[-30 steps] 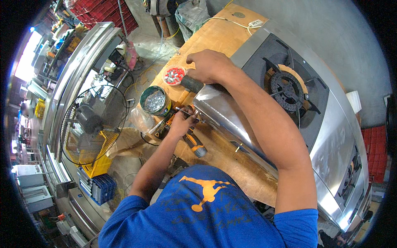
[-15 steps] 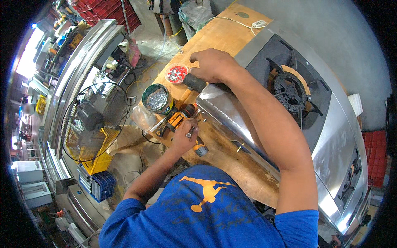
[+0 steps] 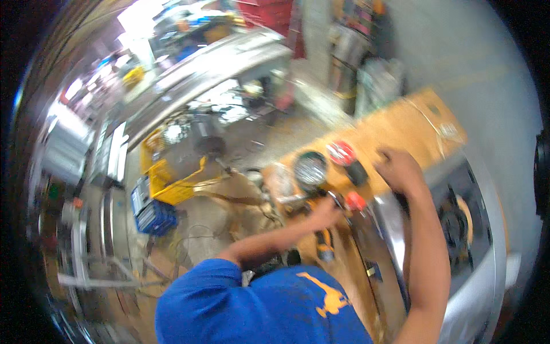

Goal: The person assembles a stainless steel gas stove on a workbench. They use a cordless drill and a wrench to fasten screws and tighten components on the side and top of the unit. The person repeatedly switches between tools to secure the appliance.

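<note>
My left hand (image 3: pixel 325 215) is closed at the bench's near edge, a small shiny metal part (image 3: pixel 335 198) showing at its fingertips. Right beside it lies an orange and black cordless drill (image 3: pixel 326 247), partly covered by the hand. My right hand (image 3: pixel 399 170) is curled above the wooden bench, beside the stove's corner; what its fingers hold, if anything, is blurred. Between the hands sits a black mallet head (image 3: pixel 356 173). Beyond it are a tub of red and silver small parts (image 3: pixel 342 153) and a dark tin of shiny metal pieces (image 3: pixel 310 170).
A stainless steel gas stove (image 3: pixel 395 221) with a black burner (image 3: pixel 454 225) takes up the right. A clear plastic bag (image 3: pixel 281 181) lies at the bench's left end. A yellow crate (image 3: pixel 172 186) and a blue crate (image 3: pixel 153 213) stand on the left. Gas cylinders (image 3: pixel 345 71) stand behind the bench.
The view has swung left, so the bench and stove appear farther right, blurred. My right hand has moved away from the tub and mallet toward the right. My left hand stays by the drill.
</note>
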Tool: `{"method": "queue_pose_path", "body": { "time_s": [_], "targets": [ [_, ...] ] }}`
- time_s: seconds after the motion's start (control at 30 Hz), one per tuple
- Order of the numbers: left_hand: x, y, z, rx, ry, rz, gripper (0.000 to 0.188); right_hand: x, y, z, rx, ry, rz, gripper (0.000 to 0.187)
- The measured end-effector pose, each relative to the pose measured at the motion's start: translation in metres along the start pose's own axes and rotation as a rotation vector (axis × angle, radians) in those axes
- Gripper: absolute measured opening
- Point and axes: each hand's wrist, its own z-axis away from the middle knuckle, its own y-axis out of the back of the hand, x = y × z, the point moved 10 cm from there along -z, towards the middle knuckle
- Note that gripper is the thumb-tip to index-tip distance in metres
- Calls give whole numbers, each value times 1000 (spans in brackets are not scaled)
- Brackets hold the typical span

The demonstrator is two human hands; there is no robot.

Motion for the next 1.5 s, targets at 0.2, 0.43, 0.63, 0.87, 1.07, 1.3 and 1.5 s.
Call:
{"method": "queue_pose_path", "body": {
  "time_s": [0.2, 0.43, 0.63, 0.87, 1.07, 1.3, 1.5],
  "targets": [
    [3, -19, 4, -96, 95, 126, 16, -4, 7, 3, -36, -15, -105, 42],
    [57, -59, 56, -193, -336, -303, 36, 1, 4, 4, -33, -54, -126, 42],
    [57, -57, 59, -209, -369, -292, 37, -3, 5, 5, -31, -10, -129, 41],
    [35, -29, 22, -71, -112, -23, 38, 2, 2, 3, -28, -23, -133, 41],
    [8, -17, 1, -84, 128, 199, 43, 0, 4, 1, 30, 51, -109, 40],
    [10, -35, 12, 8, 59, -42, 43, 4, 1, 2, -29, -48, -114, 42],
    [42, -53, 50, 1, -252, -256, 39, 2, 1, 1, -2, 7, -84, 41]
  ]
}}
